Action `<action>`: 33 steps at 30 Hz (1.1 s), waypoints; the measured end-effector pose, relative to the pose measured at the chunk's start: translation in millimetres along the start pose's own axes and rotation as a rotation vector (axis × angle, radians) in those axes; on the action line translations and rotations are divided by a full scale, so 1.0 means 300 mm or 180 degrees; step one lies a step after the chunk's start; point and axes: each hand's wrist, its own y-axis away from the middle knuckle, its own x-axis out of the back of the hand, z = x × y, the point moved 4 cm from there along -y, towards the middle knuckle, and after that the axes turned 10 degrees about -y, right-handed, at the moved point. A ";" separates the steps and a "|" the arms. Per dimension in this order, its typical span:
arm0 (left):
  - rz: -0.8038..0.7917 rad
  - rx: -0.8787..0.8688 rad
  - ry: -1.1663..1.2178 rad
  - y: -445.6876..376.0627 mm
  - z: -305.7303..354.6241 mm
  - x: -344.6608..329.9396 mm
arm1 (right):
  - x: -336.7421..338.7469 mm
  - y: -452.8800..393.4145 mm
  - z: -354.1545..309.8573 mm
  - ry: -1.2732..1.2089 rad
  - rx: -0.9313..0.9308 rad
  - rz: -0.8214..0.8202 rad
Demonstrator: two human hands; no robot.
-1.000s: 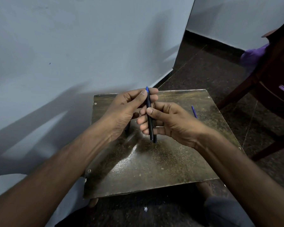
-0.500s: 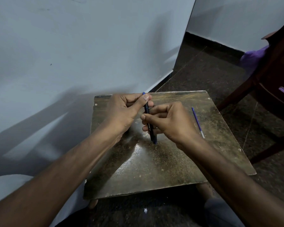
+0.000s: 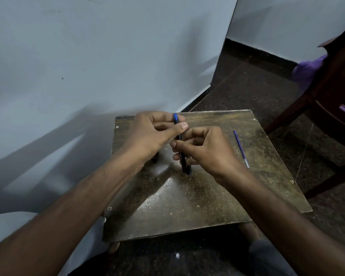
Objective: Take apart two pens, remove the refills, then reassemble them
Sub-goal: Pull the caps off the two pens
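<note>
Both hands on one dark pen [image 3: 182,154], upright over the tabletop [image 3: 187,206]. Left hand [image 3: 153,136] grip is closed, pinching the blue top end between thumb and fingers; right hand [image 3: 205,150] grip is closed round the barrel (lower end just above the surface). Loose blue refill [image 3: 241,148] lies right of the hands, apart.

Head view, looking forward and down, close over table [image 3: 207,206], edges perhaps distorted

Looks like a room in someone's home: plain pale-blue painted walls [image 3: 108,56], dark speckled stone floor [image 3: 257,92], a dark wooden chair [image 3: 335,96], and a worn low brown tabletop [image 3: 187,206].
</note>
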 end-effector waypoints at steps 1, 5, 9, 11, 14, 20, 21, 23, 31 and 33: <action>0.0173 0.0018 -0.0035 0.003 -0.003 0.009 | -0.004 0.004 0.001 0.0010 0.0024 -0.0026; -0.0055 0.0270 0.0031 0.007 -0.003 -0.005 | -0.015 0.007 0.005 0.0042 0.0089 -0.0004; -0.0523 0.0189 0.0458 0.009 0.012 -0.021 | -0.001 0.001 -0.001 -0.0072 -0.0075 0.0166; -0.0400 0.0066 0.0204 0.006 0.016 -0.011 | 0.004 0.001 -0.003 -0.0072 -0.0111 0.0144; -0.0007 0.0117 -0.0092 0.000 0.006 0.014 | -0.004 0.010 0.004 -0.0009 -0.0096 0.0023; -0.0635 0.0413 -0.0113 0.007 -0.002 0.001 | -0.013 0.014 0.006 0.0026 -0.0034 0.0044; -0.0707 0.0412 0.0064 0.009 0.004 -0.002 | -0.008 0.011 0.005 0.0026 -0.0054 0.0088; -0.0627 0.0329 0.0188 0.008 0.006 -0.001 | 0.000 0.005 0.003 0.0040 -0.0108 0.0146; 0.0186 0.0493 -0.0111 -0.026 -0.024 0.046 | -0.017 0.014 0.021 0.0256 -0.0151 0.0013; 0.0291 0.0498 -0.0065 -0.027 -0.012 0.063 | -0.015 0.011 0.026 0.0441 -0.0211 -0.0057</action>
